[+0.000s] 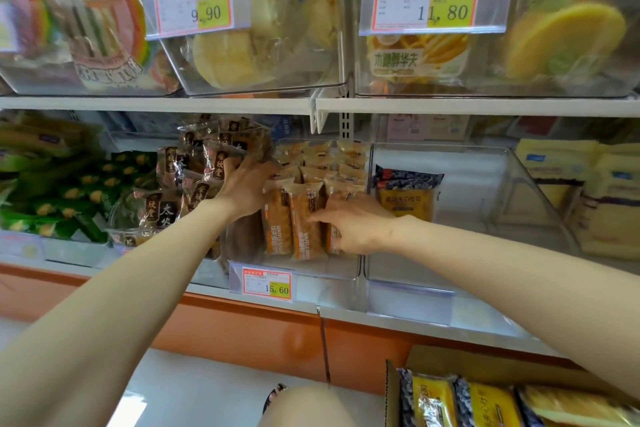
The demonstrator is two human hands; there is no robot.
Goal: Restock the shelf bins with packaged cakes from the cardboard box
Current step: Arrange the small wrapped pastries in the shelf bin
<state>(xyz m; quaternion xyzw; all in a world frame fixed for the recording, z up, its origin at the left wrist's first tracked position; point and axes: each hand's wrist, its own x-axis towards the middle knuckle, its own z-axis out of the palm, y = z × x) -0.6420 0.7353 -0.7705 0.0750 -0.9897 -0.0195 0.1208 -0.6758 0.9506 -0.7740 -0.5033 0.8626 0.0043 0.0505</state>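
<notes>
Both my hands reach into the clear middle bin of the lower shelf, which holds several orange waffle cake packs standing upright. My left hand lies with spread fingers against the brown packs heaped at the bin's left side. My right hand touches the front row of orange packs with straight fingers, its thumb hidden behind them. The cardboard box sits at the bottom right with yellow and blue cake packs inside. One matching blue pack stands in the clear bin to the right.
Green packs fill the bin on the left and yellow packs the one on the far right. A 15.60 price tag hangs below the middle bin. The upper shelf carries clear bins of cakes. My knee shows at the bottom.
</notes>
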